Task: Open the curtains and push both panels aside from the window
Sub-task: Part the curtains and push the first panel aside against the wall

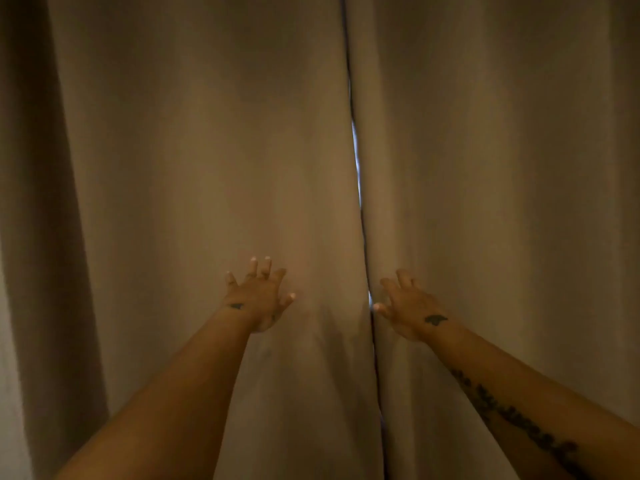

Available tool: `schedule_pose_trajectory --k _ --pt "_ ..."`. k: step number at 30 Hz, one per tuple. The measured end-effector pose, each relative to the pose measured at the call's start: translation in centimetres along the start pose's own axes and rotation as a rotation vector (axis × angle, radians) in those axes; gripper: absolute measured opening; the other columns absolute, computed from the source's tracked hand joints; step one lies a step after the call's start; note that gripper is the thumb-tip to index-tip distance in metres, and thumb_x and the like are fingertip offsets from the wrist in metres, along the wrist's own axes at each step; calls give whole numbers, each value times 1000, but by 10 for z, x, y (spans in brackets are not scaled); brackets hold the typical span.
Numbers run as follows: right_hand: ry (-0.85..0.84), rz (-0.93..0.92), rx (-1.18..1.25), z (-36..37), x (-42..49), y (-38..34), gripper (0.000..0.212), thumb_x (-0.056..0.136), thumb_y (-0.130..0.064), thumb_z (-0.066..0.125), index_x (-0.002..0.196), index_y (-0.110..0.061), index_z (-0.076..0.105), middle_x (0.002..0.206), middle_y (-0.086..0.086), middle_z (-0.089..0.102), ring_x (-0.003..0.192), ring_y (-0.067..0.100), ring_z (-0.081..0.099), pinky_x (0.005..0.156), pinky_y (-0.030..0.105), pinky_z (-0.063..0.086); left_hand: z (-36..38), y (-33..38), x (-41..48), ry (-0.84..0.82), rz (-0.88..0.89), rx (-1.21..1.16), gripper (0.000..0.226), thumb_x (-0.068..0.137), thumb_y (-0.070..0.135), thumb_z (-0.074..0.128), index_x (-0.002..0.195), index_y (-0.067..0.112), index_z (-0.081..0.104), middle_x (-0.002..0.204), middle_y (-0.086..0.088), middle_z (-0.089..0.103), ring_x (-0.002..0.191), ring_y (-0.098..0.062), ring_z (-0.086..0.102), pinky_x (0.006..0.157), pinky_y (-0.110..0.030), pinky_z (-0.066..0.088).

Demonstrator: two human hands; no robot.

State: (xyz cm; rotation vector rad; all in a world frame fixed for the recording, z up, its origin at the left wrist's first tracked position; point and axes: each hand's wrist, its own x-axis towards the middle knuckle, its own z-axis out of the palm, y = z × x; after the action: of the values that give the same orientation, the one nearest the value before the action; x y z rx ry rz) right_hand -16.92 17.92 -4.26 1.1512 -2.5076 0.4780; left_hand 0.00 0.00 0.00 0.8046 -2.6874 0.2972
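Beside the seam, spread hands on closed curtains

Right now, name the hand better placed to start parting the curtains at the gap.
Right. The right hand has its thumb at the lit gap between panels; the left hand is spread flat on the left panel, away from its edge.

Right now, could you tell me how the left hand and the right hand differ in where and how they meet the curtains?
The left hand lies spread on the left panel, away from the seam; the right hand sits at the right panel's inner edge, thumb at the gap. The left hand reaches slightly higher than the right. Both are open, fingers splayed, gripping nothing.
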Motion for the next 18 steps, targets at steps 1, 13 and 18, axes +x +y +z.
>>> schedule_pose_trajectory --k 1,13,18 --pt "37 -14 21 -1 9 2 46 92 -39 43 129 -13 32 144 17 23 123 36 35 95 44 42 -3 2 9 22 4 34 61 95 49 25 146 23 7 159 -5 -9 145 -27 -10 113 -61 7" --pt "417 -101 418 4 115 1 61 92 -34 45 140 -10 16 152 18 14 138 32 17 113 40 23 -83 38 133 366 149 214 55 96 40 28 146 22 12 159 -3 -4 145 -24 -6 114 -57 9" --pt "537 -115 461 17 133 -13 68 91 -39 43 142 -13 7 155 15 4 143 28 3 116 43 13 -100 58 162 406 231 252 53 97 37 28 146 22 12 159 -2 -3 145 -24 -6 115 -55 7"
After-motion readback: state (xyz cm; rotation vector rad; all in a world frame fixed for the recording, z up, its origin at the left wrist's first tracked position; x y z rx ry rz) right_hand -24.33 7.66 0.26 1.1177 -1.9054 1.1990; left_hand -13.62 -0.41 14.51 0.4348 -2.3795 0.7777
